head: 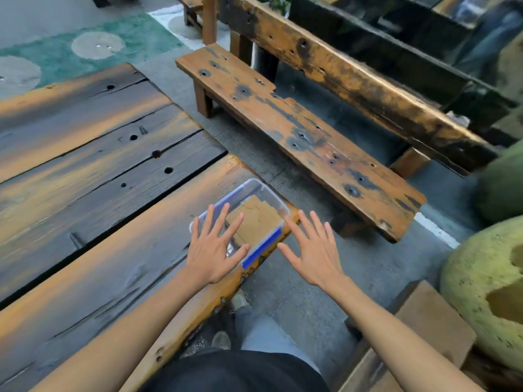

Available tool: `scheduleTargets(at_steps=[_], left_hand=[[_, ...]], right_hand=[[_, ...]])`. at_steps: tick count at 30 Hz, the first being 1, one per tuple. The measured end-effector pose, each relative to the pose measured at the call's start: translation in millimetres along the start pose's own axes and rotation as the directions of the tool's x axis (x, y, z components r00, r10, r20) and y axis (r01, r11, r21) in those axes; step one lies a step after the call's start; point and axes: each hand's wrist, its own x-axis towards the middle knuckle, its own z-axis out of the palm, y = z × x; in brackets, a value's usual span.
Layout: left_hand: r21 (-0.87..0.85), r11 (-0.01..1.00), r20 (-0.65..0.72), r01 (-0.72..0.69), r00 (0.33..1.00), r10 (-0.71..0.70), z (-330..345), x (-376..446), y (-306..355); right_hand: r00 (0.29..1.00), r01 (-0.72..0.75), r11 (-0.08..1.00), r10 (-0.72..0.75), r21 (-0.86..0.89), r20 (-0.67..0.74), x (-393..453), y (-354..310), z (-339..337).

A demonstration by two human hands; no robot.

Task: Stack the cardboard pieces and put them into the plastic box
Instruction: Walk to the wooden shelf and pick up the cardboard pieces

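The plastic box [256, 193] is sitting at the right edge of the wooden table [93, 176] — the cardboard pieces [256, 222] are lying inside it. A bench [300, 137] is standing to the right, across the floor — well apart.

Under the left hand [210, 257], a clear plastic box [263, 190] — blue-edged — holds brown cardboard pieces [259, 222]; orange-and-black streaked table [93, 193] beneath.

My only view: head camera, looking forward and down, close over desk [85, 222] near right edge.
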Motion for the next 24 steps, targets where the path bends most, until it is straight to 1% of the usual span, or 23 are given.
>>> scheduleTargets(at_steps=[5,11,13,17,24], left_hand=[[0.022,0.995,0.048,-0.101,0.994,0.1,11.8,-7.1,23.8],[0.001,0.969,0.135,-0.246,0.96,0.244,28.0,-16.7,67.1],[0.017,0.953,0.176,-0.301,0.94,0.293,31.8,-19.2,82.6],[-0.015,0.924,0.238,-0.382,0.896,0.375,37.6,-19.1,111.3],[-0.005,0.841,0.272,-0.541,0.809,0.521,50.5,-16.0,165.9]], right_hand=[[0.989,-0.148,0.989,0.147,0.017,0.018,-53.7,6.6,1.8],[0.939,-0.341,0.94,0.34,0.016,0.047,-126.2,25.3,3.1],[0.913,-0.407,0.913,0.406,0.014,0.048,-147.0,31.1,2.1],[0.856,-0.516,0.857,0.515,0.016,0.031,-181.5,40.2,0.3],[0.751,-0.66,0.748,0.66,0.064,0.024,-233.6,62.6,-6.6]])
